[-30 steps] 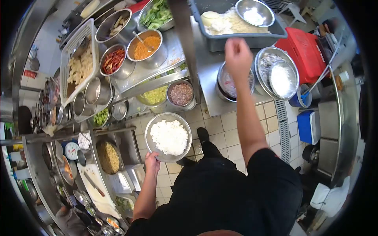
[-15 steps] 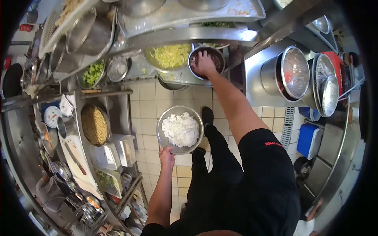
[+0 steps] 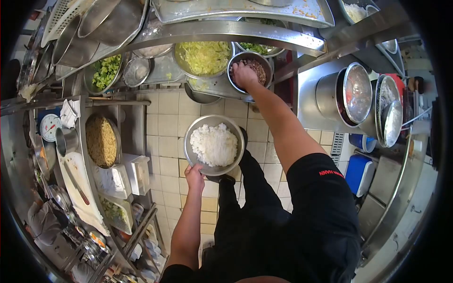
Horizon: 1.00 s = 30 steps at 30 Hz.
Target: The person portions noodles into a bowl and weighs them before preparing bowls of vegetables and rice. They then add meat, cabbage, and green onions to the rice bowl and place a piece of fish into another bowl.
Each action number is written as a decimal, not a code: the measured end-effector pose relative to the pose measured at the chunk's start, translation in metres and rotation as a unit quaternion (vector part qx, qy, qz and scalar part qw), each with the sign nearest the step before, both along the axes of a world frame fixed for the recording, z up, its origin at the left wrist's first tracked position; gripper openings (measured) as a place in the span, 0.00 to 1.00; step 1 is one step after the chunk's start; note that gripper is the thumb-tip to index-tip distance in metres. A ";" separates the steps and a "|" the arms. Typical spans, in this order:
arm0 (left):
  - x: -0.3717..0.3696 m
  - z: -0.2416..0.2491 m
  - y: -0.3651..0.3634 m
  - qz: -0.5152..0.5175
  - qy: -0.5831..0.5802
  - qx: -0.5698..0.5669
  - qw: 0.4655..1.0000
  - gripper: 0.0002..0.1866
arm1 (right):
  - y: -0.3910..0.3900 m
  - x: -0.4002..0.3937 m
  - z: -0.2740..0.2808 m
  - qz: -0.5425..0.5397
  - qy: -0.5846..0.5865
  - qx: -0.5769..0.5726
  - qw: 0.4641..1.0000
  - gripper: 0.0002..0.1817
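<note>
- Our left hand (image 3: pixel 194 178) grasps the steel bowl (image 3: pixel 232 165) at its seven o'clock rim.
- White rice (image 3: pixel 213 144) is already in it; nothing else shows on the rice.
- At one o'clock from there, our right hand (image 3: pixel 245 77) dips into the pot (image 3: pixel 270 73) of diced brown food (image 3: pixel 258 69); its fingertips are hidden, so we cannot tell whether that grip is clenched.
- Shredded greens (image 3: pixel 204 56) sit at twelve o'clock, noodles (image 3: pixel 101 141) at nine.
</note>
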<state>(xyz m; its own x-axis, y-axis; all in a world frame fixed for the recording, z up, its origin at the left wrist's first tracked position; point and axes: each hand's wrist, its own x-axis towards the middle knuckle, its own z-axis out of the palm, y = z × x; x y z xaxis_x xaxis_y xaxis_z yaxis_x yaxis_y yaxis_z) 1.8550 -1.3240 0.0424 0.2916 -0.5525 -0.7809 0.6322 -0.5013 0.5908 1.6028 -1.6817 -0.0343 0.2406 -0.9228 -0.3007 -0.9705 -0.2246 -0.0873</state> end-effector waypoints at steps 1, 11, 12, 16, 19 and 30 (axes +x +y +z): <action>-0.002 0.001 -0.011 0.004 -0.016 -0.001 1.000 0.09 | -0.001 -0.002 -0.001 -0.012 -0.040 -0.018 0.999 0.17; -0.003 0.007 -0.107 -0.007 -0.090 -0.055 0.994 0.07 | 0.052 0.037 0.147 -0.057 -0.290 -0.044 0.954 0.19; -0.005 0.011 -0.114 -0.006 -0.087 -0.061 0.994 0.07 | 0.069 0.052 0.130 0.004 -0.319 -0.034 0.947 0.19; -0.003 0.011 -0.129 -0.027 -0.092 -0.088 0.991 0.05 | 0.133 0.089 0.129 0.046 -0.322 -0.123 0.938 0.23; -0.006 0.032 -0.134 -0.038 -0.110 -0.089 0.989 0.05 | 0.115 0.083 0.123 -0.026 -0.352 -0.078 0.933 0.17; -0.005 0.023 -0.131 -0.004 -0.091 -0.091 0.992 0.05 | 0.168 0.098 0.143 0.093 -0.274 -0.169 0.942 0.08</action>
<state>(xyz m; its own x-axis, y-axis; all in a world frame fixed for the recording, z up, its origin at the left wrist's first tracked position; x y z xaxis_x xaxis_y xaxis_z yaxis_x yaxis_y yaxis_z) 1.8498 -1.4548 0.0657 0.4140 -0.6821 -0.6028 0.5027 -0.3808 0.7761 1.7006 -1.5132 0.1088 0.4412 -0.8700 0.2202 -0.7412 -0.4916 -0.4572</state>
